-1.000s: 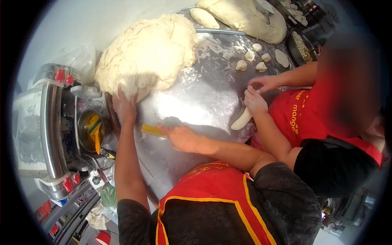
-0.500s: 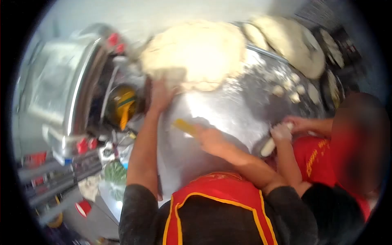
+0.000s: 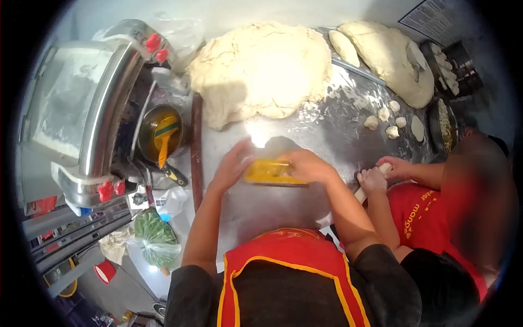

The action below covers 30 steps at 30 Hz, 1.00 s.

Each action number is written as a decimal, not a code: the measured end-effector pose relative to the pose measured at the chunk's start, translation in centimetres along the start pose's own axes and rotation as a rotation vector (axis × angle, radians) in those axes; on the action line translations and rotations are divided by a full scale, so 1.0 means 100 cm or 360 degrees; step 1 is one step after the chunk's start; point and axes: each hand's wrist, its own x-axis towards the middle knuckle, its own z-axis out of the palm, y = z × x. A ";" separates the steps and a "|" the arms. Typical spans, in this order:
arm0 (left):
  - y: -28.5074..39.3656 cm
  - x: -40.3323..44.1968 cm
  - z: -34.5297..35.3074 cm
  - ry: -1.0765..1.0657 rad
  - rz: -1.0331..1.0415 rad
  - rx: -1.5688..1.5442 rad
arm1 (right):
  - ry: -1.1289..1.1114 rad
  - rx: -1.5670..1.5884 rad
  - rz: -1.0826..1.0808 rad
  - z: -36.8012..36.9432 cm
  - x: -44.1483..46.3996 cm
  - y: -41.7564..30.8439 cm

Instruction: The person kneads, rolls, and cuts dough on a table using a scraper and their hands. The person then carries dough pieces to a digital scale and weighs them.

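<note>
My right hand (image 3: pixel 309 165) is closed on a yellow dough scraper (image 3: pixel 267 170), held flat and slightly blurred above the metal table (image 3: pixel 256 210). My left hand (image 3: pixel 234 166) hovers at the scraper's left end with its fingers apart; whether it touches the scraper is hard to tell. Beyond both hands spreads a large slab of pale dough (image 3: pixel 261 71), its near edge uneven.
At right a co-worker's hands (image 3: pixel 376 177) roll or hold a dough strip. Small dough balls (image 3: pixel 383 114) lie on floured metal. A second dough mass (image 3: pixel 387 60) sits behind a metal bar (image 3: pixel 359 72). Left stand a dough machine (image 3: pixel 92 103) and a pot with a brush (image 3: pixel 163 136).
My left hand has come back from the dough's near edge toward me. The scraper has turned level and shifted right, between my hands.
</note>
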 end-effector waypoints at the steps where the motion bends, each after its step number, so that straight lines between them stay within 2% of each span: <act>1: 0.003 -0.005 -0.008 -0.0191 -0.0152 -0.0289 | -0.0057 -0.0002 -0.0026 0.002 0.006 0.002; 2: 0.007 -0.009 -0.012 -0.0377 -0.0305 -0.0575 | -0.0117 -0.0005 -0.0058 0.001 0.011 0.004; 8: 0.017 -0.038 -0.005 -0.0262 -0.0774 -0.0540 | -0.0005 0.0511 -0.0165 -0.033 0.039 0.033; 10: 0.004 -0.044 -0.007 -0.0091 -0.0855 -0.0648 | 0.1020 0.1274 0.0286 -0.064 0.049 0.076; 11: -0.002 -0.048 -0.009 -0.0025 -0.0866 -0.0665 | 0.1663 0.1275 0.0095 -0.083 0.057 0.101; 12: -0.008 -0.054 -0.011 0.0041 -0.0882 -0.0678 | 0.2075 0.1128 0.0115 -0.096 0.066 0.141; 13: -0.015 -0.061 -0.013 0.0069 -0.0927 -0.0666 | 0.2201 0.0526 0.0256 -0.110 0.074 0.184; 18: -0.023 -0.078 -0.014 0.0158 -0.1093 -0.0644 | 0.1588 -0.0443 -0.0038 -0.156 0.111 0.271; 20: -0.024 -0.079 -0.013 0.0177 -0.1094 -0.0674 | 0.1554 -0.0226 0.0053 -0.148 0.120 0.281; 23: -0.017 -0.082 -0.010 0.0137 -0.1039 -0.0736 | 0.1498 -0.0461 0.0159 -0.120 0.118 0.289; 26: -0.012 -0.080 -0.012 0.0053 -0.1003 -0.0681 | 0.1344 -0.0395 0.0294 -0.074 0.094 0.245; 28: -0.010 -0.083 -0.013 0.0028 -0.0986 -0.0626 | 0.1376 -0.0542 0.0546 -0.021 0.080 0.206; 30: -0.008 -0.092 -0.014 0.0024 -0.0959 -0.0685 | 0.1244 -0.0710 0.0462 0.028 0.062 0.168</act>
